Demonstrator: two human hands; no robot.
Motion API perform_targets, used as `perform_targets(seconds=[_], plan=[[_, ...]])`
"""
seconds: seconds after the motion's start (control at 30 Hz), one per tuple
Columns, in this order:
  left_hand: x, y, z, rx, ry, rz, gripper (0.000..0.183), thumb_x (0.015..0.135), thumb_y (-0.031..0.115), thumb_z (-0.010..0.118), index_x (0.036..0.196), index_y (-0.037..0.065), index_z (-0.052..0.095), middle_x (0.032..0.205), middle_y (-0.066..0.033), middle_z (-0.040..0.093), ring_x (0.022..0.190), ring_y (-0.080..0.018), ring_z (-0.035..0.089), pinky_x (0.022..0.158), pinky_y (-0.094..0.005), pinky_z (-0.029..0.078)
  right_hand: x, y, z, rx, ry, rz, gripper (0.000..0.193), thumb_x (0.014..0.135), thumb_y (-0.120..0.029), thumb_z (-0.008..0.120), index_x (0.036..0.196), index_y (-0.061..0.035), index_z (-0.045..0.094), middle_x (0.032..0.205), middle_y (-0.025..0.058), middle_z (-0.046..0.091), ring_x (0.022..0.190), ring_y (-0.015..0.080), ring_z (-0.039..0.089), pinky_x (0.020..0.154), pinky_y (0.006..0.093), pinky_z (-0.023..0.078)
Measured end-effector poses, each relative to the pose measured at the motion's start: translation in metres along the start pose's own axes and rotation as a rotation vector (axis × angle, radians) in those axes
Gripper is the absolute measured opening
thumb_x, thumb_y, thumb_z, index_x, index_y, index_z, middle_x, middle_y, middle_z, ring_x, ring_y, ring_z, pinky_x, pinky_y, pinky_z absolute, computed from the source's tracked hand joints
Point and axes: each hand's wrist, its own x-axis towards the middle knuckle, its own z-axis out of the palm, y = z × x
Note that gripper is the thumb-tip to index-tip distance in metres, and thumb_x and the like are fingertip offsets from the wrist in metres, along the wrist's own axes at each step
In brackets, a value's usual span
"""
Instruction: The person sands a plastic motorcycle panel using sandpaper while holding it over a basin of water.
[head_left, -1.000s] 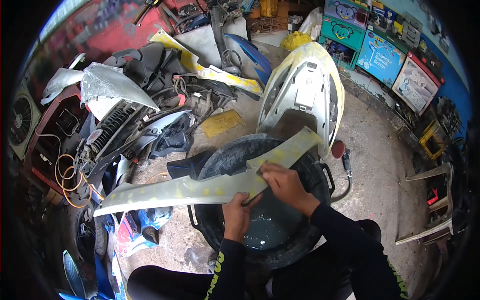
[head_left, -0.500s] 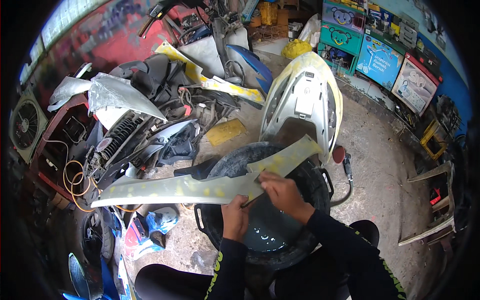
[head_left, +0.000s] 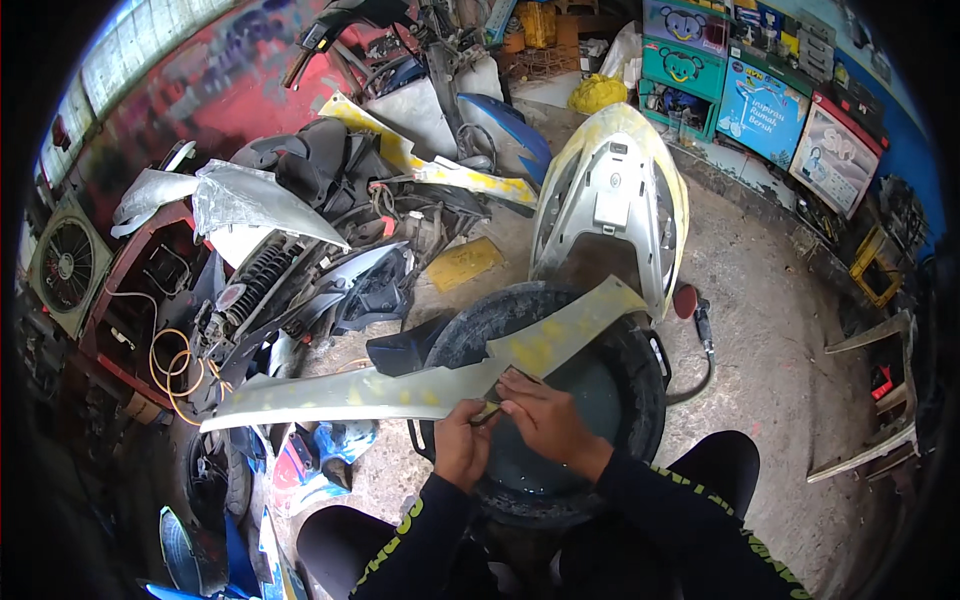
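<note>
A long, pale grey motorcycle body panel (head_left: 350, 393) with yellow patches lies slantwise across a black tub (head_left: 480, 315) of cloudy water. My left hand (head_left: 462, 445) is closed round the panel's lower edge near its middle. Close beside it, my right hand (head_left: 550, 420) presses its bunched fingers on the panel's narrow part. A small dark flat piece, which looks like sandpaper (head_left: 518, 373), shows at the right fingertips; most of it is hidden under them.
Beyond the tub stands a larger white-and-yellow body panel (head_left: 612, 190), with a round-headed sander (head_left: 687, 303) to its right. Motorcycle parts, a shock absorber (head_left: 250, 285) and a yellow sheet (head_left: 465, 263) crowd the left. A bare frame (head_left: 880, 400) sits at the far right.
My right hand has drawn nearer and slid left on the panel, close against my left hand. The panel has shifted slightly in my grip, and the whole view has swung a little.
</note>
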Motion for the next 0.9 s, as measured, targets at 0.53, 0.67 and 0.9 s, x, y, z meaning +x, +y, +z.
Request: perform_targets(seconds=[0.53, 0.67, 0.9], plan=[[-0.018, 0.01, 0.021, 0.151, -0.006, 0.113, 0.035, 0.085, 0.001, 0.058, 0.119, -0.003, 0.055, 0.111, -0.0131, 0.063, 0.107, -0.0277, 0.064, 0.093, -0.0448, 0.055, 0.008, 0.008, -0.02, -0.07, -0.005, 0.001, 0.017, 0.092, -0.005, 0.062, 0.103, 0.0042, 0.072, 0.112, 0.0201, 0.071, 0.11, 0.0366, 0.067, 0.098, 0.0433, 0.053], [-0.021, 0.001, 0.025, 0.138, -0.046, 0.125, 0.034, 0.085, 0.0, 0.057, 0.118, -0.002, 0.056, 0.11, -0.0124, 0.063, 0.104, -0.0281, 0.065, 0.092, -0.0462, 0.055, 0.019, 0.031, -0.018, -0.158, 0.058, 0.083, 0.014, 0.091, -0.006, 0.064, 0.1, 0.0021, 0.072, 0.113, 0.0194, 0.071, 0.112, 0.0367, 0.067, 0.098, 0.0441, 0.053], [-0.016, 0.0, 0.02, 0.149, -0.035, 0.161, 0.032, 0.084, -0.002, 0.057, 0.116, -0.002, 0.055, 0.109, -0.0119, 0.062, 0.104, -0.0277, 0.065, 0.092, -0.0456, 0.055, 0.003, 0.037, -0.017, -0.091, 0.008, 0.032, 0.014, 0.091, -0.005, 0.061, 0.1, 0.0005, 0.071, 0.116, 0.0177, 0.069, 0.115, 0.0397, 0.064, 0.099, 0.045, 0.052]])
